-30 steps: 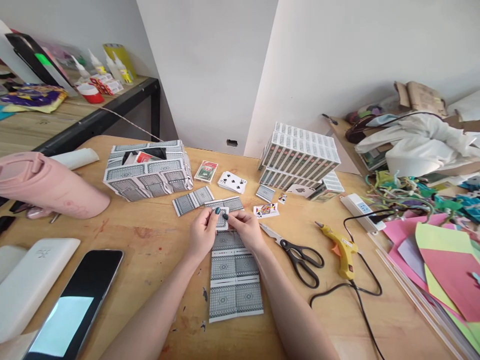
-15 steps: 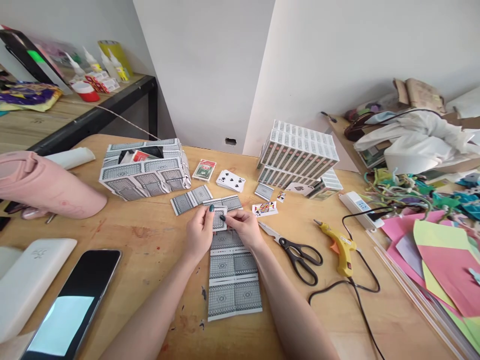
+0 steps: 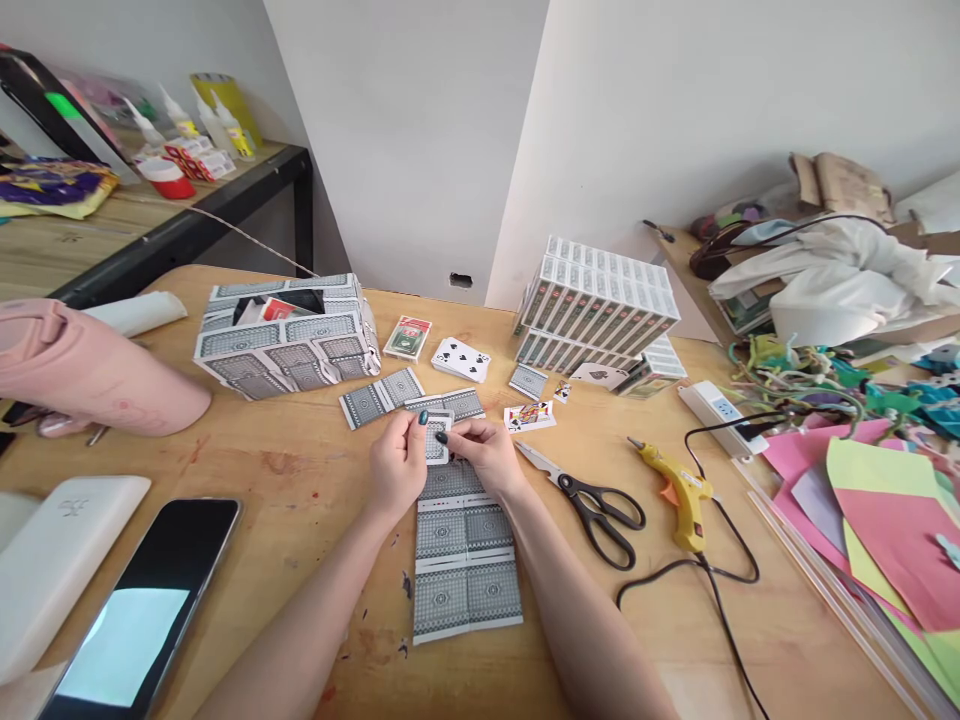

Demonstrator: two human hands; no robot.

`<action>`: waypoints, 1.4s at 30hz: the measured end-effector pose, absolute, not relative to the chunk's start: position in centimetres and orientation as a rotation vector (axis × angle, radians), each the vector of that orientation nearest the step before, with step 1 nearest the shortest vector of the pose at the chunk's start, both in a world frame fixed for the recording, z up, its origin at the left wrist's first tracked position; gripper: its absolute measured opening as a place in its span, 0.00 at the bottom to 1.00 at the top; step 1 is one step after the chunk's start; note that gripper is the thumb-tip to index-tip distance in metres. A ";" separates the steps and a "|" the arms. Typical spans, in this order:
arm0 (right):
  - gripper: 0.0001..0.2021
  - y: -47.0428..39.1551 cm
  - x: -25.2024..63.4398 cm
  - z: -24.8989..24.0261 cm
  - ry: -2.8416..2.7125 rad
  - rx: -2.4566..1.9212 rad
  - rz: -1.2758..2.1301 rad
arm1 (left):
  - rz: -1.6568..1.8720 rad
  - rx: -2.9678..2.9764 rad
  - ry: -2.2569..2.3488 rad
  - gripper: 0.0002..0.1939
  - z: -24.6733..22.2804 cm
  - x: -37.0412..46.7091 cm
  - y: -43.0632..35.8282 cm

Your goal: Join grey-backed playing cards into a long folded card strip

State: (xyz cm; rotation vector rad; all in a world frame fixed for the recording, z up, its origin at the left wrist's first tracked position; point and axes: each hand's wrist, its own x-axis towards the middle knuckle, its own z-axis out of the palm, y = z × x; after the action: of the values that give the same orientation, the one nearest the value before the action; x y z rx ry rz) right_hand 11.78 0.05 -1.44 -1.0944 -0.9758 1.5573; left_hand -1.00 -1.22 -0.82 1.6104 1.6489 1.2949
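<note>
Between my two hands is a playing card (image 3: 438,440), its patterned back facing up. My left hand (image 3: 400,458) pinches its left edge, thumb on top. My right hand (image 3: 484,455) grips the right side with thumb and fingers. Below them on the table lies a panel of joined playing cards (image 3: 466,560), backs up, its far end partly covered by my right hand. Just beyond my hands are more joined cards (image 3: 382,395), also face down. A face-up card stack (image 3: 461,359) shows the five of spades, beside a card box (image 3: 408,338).
Scissors (image 3: 596,508) and a yellow glue gun (image 3: 679,490) with its cord lie to the right. A card-covered box (image 3: 285,345) and stacked card packs (image 3: 600,300) stand behind. At left are a pink tumbler (image 3: 112,370) and a phone (image 3: 142,610); coloured paper (image 3: 892,530) lies far right.
Both hands keep hold of the card, which stays in nearly the same place. The view has shifted very slightly; nothing else has visibly moved.
</note>
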 end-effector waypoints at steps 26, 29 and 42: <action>0.13 0.5 12.7 -2.2 -0.911 -1.023 1.629 | 1.095 1.232 1.282 0.15 -1.0 -1.6 -0.8; 0.13 0.6 12.9 -2.1 -0.865 -1.028 1.658 | 1.089 1.181 1.249 0.15 -1.1 -1.3 -0.7; 0.12 1.0 13.1 -1.9 -0.760 -1.076 1.702 | 1.028 1.071 1.187 0.16 -0.8 -1.0 -0.7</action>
State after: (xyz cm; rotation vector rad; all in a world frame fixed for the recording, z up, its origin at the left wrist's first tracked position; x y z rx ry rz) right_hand 13.09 0.96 -1.91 -1.0757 -0.7597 1.7023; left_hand -1.04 -0.72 -0.84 1.0713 1.1868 1.0280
